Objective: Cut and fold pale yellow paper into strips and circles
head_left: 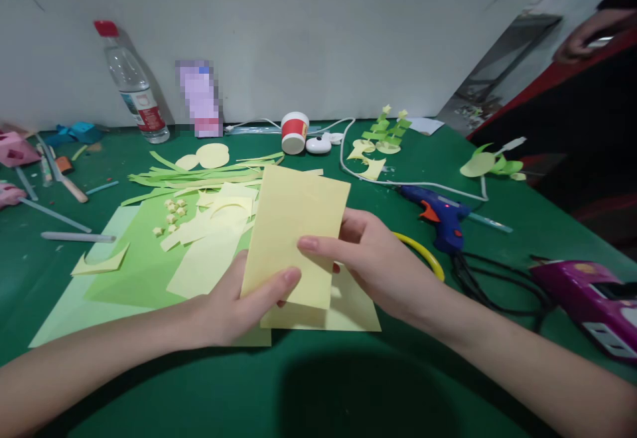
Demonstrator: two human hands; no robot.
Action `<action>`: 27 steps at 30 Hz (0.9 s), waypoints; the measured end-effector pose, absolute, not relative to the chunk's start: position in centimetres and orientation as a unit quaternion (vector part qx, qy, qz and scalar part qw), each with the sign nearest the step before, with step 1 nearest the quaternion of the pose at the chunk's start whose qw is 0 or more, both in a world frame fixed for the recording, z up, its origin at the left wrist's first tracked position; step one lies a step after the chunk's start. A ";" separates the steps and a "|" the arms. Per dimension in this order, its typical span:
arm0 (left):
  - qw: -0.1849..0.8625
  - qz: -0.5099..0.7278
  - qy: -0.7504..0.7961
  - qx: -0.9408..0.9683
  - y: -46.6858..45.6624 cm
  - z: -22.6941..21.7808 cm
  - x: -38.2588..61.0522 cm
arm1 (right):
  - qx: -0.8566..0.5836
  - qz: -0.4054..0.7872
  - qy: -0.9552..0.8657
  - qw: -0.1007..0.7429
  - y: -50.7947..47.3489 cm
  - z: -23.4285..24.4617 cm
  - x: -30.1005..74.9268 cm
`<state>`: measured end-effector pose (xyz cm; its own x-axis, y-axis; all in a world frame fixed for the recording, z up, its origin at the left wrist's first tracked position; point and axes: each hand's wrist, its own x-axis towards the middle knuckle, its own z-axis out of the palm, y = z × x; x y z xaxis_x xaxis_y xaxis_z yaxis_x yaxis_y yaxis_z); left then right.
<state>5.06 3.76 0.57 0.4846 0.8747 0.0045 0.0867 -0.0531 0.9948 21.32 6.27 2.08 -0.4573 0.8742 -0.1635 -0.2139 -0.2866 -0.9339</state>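
Observation:
Between my two hands is a pale yellow sheet of paper, tilted up off the table. My left hand pinches its lower left part, thumb lying on the front. My right hand grips its right edge, also with the thumb across the front; most fingers of both hands are hidden behind it. Below lies another pale yellow sheet. To the left are green paper sheets, yellow paper scraps, small folded paper stars and green paper strips.
A blue glue gun with a black cord and a purple power strip lie right. Along the wall stand a water bottle, a paper cup and paper plants. Another person's hand shows at upper right.

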 end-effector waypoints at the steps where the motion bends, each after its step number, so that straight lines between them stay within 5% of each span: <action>1: 0.576 0.332 0.376 0.646 3.8 0.6 5.0 | -0.352 0.731 -0.445 0.379 6.3 2.1 21.3; 11: 0.565 0.343 0.350 0.664 4.0 -0.2 4.7 | -0.321 0.774 -0.325 0.438 4.7 1.4 20.1; 19: 0.454 0.361 0.380 0.720 3.6 -1.0 5.1 | -0.331 0.765 -0.320 0.451 3.8 0.2 19.5; 27: 0.517 0.359 0.349 0.694 4.0 -1.0 5.3 | -0.335 0.753 -0.318 0.469 3.8 0.2 19.5</action>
